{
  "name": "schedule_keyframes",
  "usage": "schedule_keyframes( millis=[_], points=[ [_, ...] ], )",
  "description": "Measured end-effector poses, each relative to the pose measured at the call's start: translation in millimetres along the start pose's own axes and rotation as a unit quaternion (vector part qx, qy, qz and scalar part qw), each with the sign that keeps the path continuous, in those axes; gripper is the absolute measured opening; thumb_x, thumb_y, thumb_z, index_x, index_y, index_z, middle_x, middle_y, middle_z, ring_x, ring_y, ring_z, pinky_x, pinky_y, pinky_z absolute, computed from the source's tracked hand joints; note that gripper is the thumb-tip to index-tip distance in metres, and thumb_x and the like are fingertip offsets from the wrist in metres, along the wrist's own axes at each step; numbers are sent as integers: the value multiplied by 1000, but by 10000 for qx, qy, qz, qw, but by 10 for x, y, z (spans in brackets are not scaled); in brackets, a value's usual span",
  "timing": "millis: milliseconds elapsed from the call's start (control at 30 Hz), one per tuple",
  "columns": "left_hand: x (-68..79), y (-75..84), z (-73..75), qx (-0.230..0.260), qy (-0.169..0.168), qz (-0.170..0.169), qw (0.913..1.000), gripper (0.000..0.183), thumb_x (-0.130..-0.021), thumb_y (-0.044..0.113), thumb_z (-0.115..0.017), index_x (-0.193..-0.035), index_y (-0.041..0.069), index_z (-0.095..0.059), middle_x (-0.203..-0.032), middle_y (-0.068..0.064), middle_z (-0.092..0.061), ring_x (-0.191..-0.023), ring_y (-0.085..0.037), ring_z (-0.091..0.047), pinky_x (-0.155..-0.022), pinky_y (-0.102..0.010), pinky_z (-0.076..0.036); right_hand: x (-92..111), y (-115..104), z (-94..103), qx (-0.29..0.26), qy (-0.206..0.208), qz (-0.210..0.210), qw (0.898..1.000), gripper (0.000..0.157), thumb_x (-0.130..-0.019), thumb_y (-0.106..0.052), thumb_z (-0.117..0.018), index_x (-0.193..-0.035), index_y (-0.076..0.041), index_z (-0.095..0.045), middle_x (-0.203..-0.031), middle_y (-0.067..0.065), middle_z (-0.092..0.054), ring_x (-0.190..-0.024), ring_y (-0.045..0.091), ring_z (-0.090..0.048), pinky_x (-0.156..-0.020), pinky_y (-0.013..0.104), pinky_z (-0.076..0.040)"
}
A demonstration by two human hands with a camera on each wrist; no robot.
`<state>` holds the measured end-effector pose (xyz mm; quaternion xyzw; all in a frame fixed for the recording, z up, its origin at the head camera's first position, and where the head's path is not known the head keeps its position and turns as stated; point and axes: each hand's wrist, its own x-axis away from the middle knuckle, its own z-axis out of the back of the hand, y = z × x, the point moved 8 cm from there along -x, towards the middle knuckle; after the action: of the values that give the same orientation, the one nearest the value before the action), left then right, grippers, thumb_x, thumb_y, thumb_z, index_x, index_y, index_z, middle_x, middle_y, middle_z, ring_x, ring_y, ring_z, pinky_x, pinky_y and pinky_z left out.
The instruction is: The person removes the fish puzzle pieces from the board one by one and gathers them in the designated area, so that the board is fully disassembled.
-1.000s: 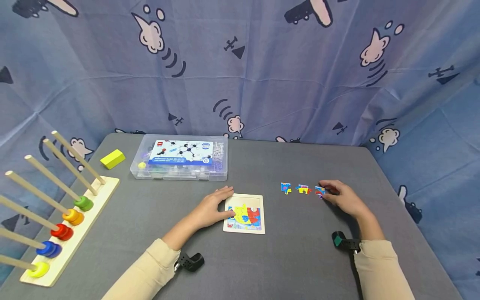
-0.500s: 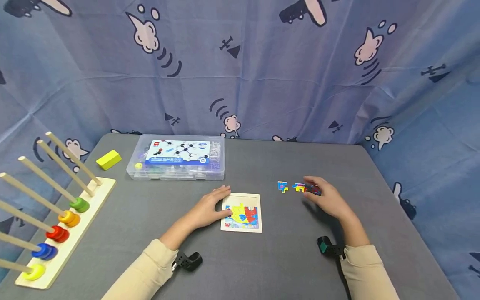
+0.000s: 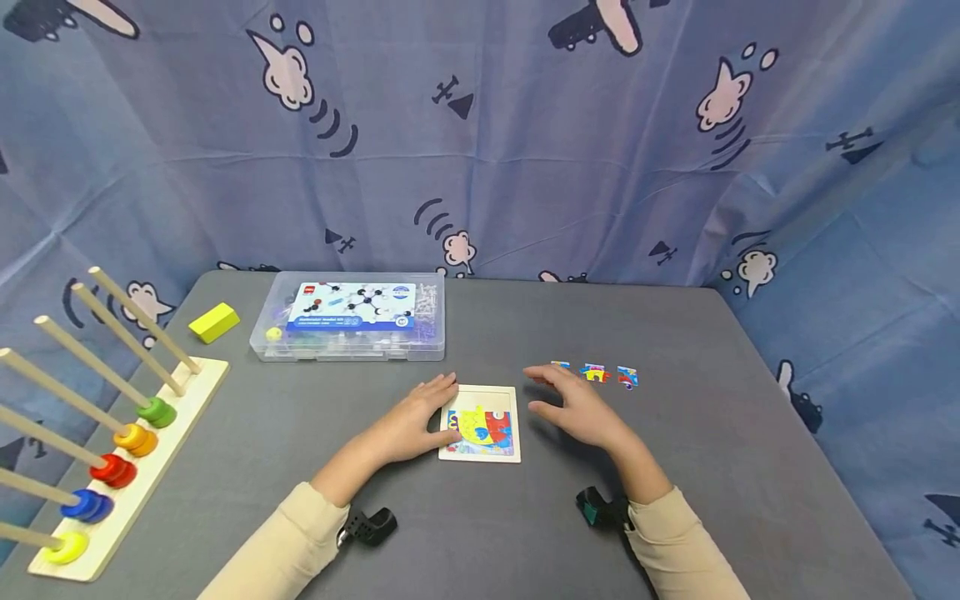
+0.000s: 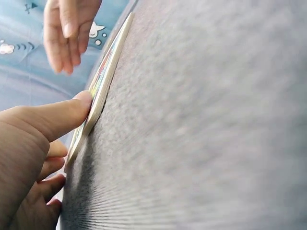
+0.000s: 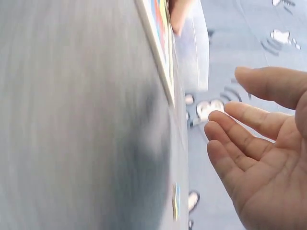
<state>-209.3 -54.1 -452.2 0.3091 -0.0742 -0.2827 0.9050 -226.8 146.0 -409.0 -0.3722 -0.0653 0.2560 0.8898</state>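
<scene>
A square wooden jigsaw tray (image 3: 491,395) lies on the grey table, its lower part filled with yellow, red and blue pieces and its upper part bare wood. My left hand (image 3: 408,421) lies along its left side; the thumb (image 4: 67,115) rests on the tray's edge, the fingers beside it. To the right of the tray hovers my right hand (image 3: 581,408), fingers spread and nothing between them, as the right wrist view shows. Behind it is a row of loose jigsaw pieces: a partly hidden one (image 3: 560,364), a yellow-and-red one (image 3: 595,373) and a blue-and-red one (image 3: 627,377).
At the back left stands a clear plastic molecular model kit box (image 3: 348,343), with a yellow block (image 3: 214,322) left of it. A wooden peg stand (image 3: 105,533) with coloured rings runs along the left side. A patterned curtain (image 3: 480,125) hangs behind the table.
My right hand has moved left from the rightmost loose jigsaw piece, passing over the row, to beside the tray. That piece lies on the table again. My left hand has stayed at the tray.
</scene>
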Motion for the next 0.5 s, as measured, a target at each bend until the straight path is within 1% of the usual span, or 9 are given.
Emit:
schedule_keyframes(
  millis=[100, 200, 433, 500],
  points=[
    [43, 33, -11, 26, -116, 10, 9999, 75, -85, 35, -69, -142, -3, -39, -154, -16, -29, -144, -31, -23, -118, -49, -18, -59, -120, -138, -26, -193, 110, 9997, 47, -88, -12, -65, -131, 2, -52, -128, 17, -56, -118, 33, -55, -100, 50, -45],
    [76, 50, -14, 134, -146, 42, 9998, 76, -85, 34, -70, -142, -4, -38, -154, -16, -27, -144, -32, -22, -118, -51, -19, -116, -222, -274, -53, -415, 201, 9989, 46, -89, -14, -64, -131, 1, -52, -128, 15, -57, -115, 31, -56, -98, 49, -47],
    [107, 30, -21, 382, -100, 68, 9992, 77, -85, 33, -70, -143, -5, -36, -155, -16, -26, -144, -31, -21, -118, -51, -17, -219, -398, -560, 37, -827, 447, 9956, 45, -89, -14, -63, -130, 1, -52, -127, 14, -58, -112, 28, -59, -96, 44, -49],
    [115, 19, -24, 464, -73, 82, 9989, 77, -85, 33, -70, -144, -3, -36, -155, -15, -26, -145, -30, -21, -118, -51, -16, -238, -436, -621, 194, -896, 519, 9944, 45, -89, -15, -64, -129, 1, -53, -125, 14, -59, -110, 26, -59, -96, 42, -49]
  ],
)
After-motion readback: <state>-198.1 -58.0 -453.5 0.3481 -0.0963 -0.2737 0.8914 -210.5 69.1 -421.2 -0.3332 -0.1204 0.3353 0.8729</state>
